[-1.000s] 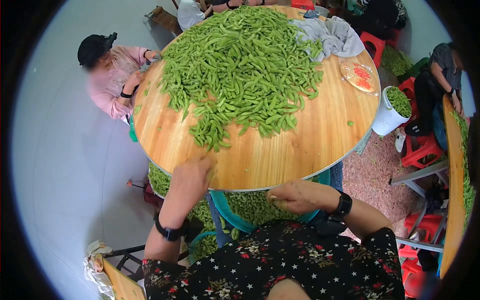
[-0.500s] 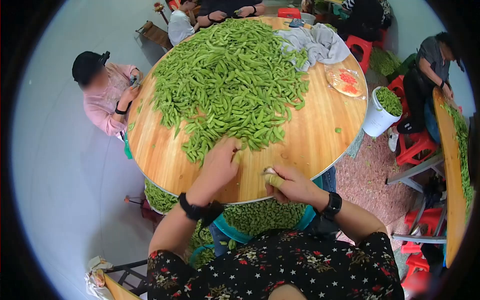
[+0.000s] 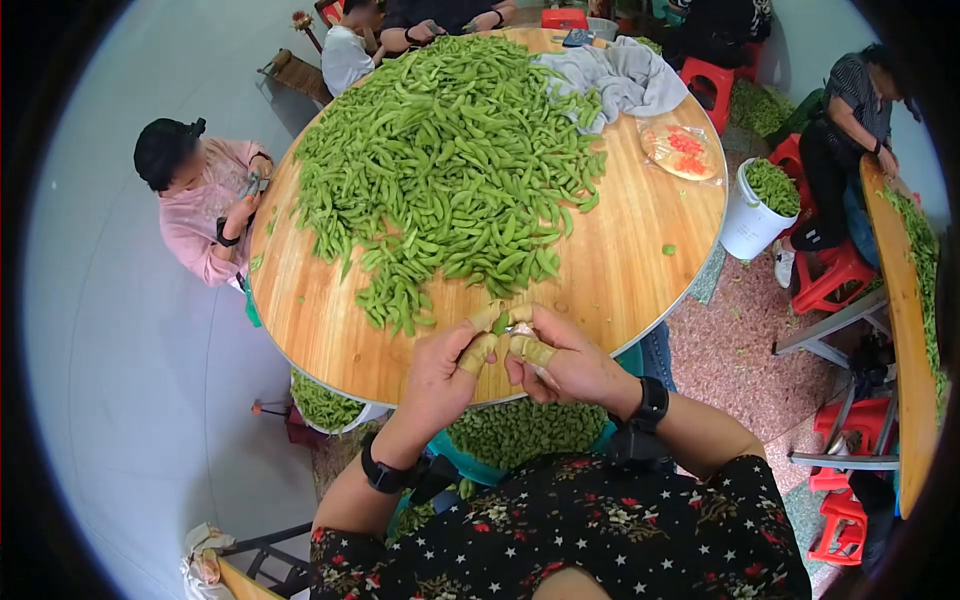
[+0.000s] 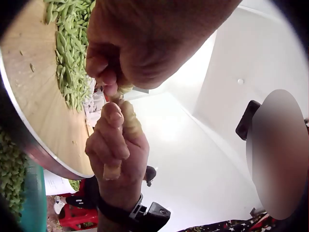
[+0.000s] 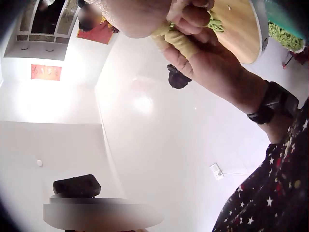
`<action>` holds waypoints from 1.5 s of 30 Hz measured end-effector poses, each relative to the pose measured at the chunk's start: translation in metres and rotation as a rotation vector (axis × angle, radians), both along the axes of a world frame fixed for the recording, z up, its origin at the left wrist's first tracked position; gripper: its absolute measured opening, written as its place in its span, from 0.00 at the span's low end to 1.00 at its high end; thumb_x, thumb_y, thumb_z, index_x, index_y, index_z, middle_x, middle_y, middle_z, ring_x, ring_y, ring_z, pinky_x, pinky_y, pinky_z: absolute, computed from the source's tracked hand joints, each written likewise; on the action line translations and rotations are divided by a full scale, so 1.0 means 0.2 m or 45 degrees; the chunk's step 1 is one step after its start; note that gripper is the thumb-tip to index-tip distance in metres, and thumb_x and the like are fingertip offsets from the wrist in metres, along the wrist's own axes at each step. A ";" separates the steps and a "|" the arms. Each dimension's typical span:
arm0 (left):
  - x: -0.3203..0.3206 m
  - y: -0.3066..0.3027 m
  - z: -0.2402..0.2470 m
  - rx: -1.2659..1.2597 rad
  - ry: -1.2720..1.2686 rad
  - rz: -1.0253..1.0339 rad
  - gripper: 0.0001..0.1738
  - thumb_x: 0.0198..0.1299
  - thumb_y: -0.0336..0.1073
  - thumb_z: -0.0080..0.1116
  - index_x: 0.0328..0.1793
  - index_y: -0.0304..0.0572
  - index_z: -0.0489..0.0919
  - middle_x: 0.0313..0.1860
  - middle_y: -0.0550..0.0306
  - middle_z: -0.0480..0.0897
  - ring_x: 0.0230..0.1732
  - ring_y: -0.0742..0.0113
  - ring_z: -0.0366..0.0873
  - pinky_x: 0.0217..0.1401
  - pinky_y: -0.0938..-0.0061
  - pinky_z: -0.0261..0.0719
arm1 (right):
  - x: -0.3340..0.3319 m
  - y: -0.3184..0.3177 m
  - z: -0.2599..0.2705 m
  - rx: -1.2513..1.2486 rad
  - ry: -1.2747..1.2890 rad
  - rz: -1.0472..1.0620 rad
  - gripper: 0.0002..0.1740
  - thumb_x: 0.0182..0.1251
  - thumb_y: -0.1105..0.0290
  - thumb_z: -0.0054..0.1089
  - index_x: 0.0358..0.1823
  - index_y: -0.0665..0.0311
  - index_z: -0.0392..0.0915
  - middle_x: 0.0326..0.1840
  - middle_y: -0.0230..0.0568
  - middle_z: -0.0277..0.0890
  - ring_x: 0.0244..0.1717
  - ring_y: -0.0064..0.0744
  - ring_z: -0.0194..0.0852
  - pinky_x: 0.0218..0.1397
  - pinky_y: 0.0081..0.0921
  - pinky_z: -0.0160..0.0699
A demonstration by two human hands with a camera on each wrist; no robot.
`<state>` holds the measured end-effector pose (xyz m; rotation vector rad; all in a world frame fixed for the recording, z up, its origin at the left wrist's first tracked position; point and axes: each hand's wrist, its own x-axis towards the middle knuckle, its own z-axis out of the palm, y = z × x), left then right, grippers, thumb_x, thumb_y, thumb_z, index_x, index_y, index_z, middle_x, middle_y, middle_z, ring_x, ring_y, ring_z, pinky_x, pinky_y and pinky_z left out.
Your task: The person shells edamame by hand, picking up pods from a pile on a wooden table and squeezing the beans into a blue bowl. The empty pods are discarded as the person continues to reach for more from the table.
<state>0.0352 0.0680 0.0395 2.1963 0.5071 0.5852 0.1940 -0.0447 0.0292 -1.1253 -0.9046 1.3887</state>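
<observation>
In the head view, a heap of green pods (image 3: 440,160) covers much of the round wooden table (image 3: 640,250). Just in front of it, over the near edge, the two hands meet. My left hand (image 3: 445,365) pinches a green pod (image 3: 501,323) between thumb and forefinger, both wrapped in yellowish tape. Opposite it, my right hand (image 3: 570,360), taped likewise, has its fingers curled round a small shiny object (image 3: 520,331) that meets the pod's end. Both wrist views show the fingertips close together; the pod is mostly hidden there.
Below the near edge stands a teal tub (image 3: 530,430) of shelled beans. A grey cloth (image 3: 630,78) and a bagged round item (image 3: 682,150) lie at the table's far right. A white bucket (image 3: 755,215) of pods stands right. People sit around the table.
My left hand has gone from near the edge to the pods and back with a pod, meeting my right hand. The right hand has moved slightly forward over the table edge.
</observation>
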 end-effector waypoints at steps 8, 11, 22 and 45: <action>-0.07 -0.08 -0.02 -0.990 -0.077 -0.027 0.19 0.68 0.33 0.53 0.64 0.40 0.76 0.26 0.65 0.75 0.19 0.78 0.65 0.22 0.82 0.64 | 0.02 -0.04 -0.04 -0.071 0.639 0.266 0.13 0.77 0.64 0.41 0.58 0.56 0.65 0.26 0.35 0.73 0.12 0.20 0.64 0.10 0.17 0.55; -0.05 -0.06 -0.08 -1.367 -0.235 -0.034 0.19 0.67 0.34 0.56 0.63 0.39 0.76 0.28 0.65 0.76 0.20 0.76 0.68 0.22 0.80 0.66 | 0.02 -0.02 -0.10 -0.064 0.784 0.252 0.13 0.76 0.64 0.41 0.56 0.58 0.65 0.26 0.37 0.73 0.13 0.23 0.66 0.11 0.17 0.60; -0.07 -0.02 -0.12 0.439 -0.061 0.132 0.08 0.63 0.30 0.58 0.46 0.34 0.79 0.24 0.56 0.76 0.21 0.67 0.74 0.24 0.75 0.71 | -0.05 0.00 -0.01 -0.145 0.256 0.036 0.09 0.76 0.63 0.42 0.48 0.59 0.68 0.25 0.35 0.73 0.15 0.23 0.70 0.17 0.19 0.68; -0.03 -0.17 -0.06 0.417 0.182 -0.010 0.11 0.50 0.23 0.55 0.41 0.33 0.73 0.30 0.41 0.75 0.33 0.40 0.75 0.35 0.54 0.73 | -0.04 0.02 -0.14 0.550 -1.260 -0.172 0.12 0.54 0.76 0.55 0.39 0.70 0.66 0.34 0.57 0.68 0.39 0.62 0.70 0.39 0.47 0.72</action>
